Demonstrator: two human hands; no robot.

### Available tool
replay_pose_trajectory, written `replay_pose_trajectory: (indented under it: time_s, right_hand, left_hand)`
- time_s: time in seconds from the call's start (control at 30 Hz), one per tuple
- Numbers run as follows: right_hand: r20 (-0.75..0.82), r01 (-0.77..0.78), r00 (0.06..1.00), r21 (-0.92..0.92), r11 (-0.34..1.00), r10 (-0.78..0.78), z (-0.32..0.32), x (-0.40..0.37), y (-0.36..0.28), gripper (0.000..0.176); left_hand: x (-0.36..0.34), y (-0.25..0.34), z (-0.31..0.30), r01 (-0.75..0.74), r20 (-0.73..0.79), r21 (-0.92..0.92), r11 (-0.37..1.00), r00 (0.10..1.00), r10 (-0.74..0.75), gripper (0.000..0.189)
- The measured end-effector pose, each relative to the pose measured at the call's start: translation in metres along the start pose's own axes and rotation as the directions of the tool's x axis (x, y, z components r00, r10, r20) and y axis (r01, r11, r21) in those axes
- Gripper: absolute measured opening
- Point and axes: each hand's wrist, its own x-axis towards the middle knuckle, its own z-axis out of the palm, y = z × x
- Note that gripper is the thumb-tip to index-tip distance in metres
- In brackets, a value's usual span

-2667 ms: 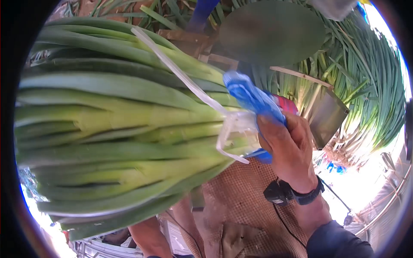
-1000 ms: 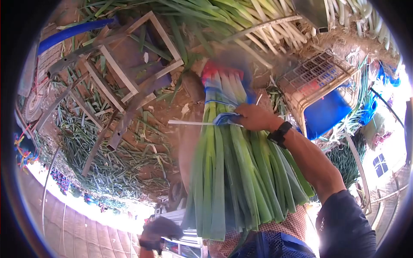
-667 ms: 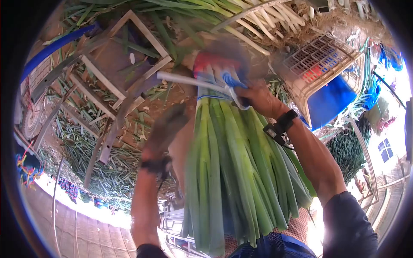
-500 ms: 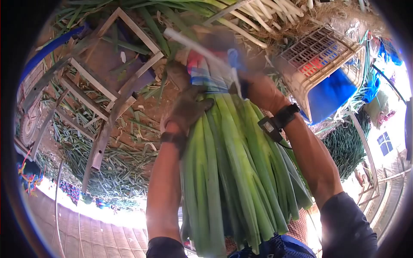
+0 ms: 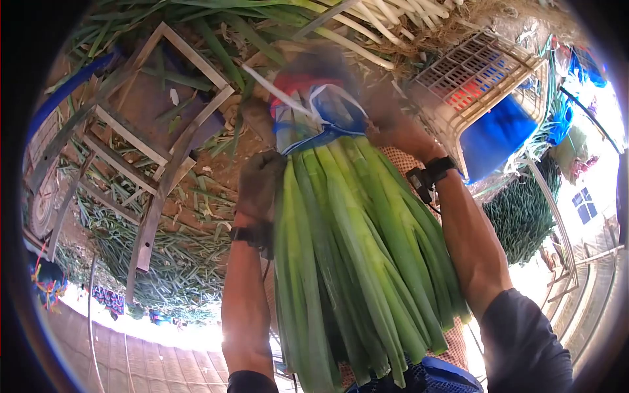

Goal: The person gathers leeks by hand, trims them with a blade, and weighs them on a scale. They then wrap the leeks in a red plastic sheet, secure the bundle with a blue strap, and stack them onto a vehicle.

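Observation:
A thick bundle of long green leeks stands between my arms, leaf ends toward me. A blue and white wrapper with a red top covers its far end, and a white plastic strap sticks out from it. My left hand, in a dark glove, presses against the bundle's left side just below the wrapper. My right hand grips the wrapper and strap on the right side. A black band sits on each wrist.
A metal frame lies on the dirt ground to the left among loose green leaves. More leeks are piled at the top. A beige plastic crate with a blue tub stands at the right.
My left hand came up from below and now rests on the bundle's left side. My right hand stays at the wrapper; the strap has swung left and down.

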Motion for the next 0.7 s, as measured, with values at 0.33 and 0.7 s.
replay_pose_trajectory:
  time_s: [0.33, 0.7]
  right_hand:
    - [-0.234, -0.02, 0.971, -0.282, 0.959, -0.048, 0.035, 0.014, -0.003, 0.026]
    - [-0.215, -0.045, 0.976, -0.311, 0.949, -0.024, 0.034, 0.001, -0.034, 0.033]
  left_hand:
    - [-0.002, -0.006, -0.005, 0.036, 0.006, -0.101, 0.994, 0.999, -0.035, 0.019]
    - [-0.019, -0.021, -0.014, 0.028, -0.084, -0.17, 0.985, 0.996, -0.043, 0.019]
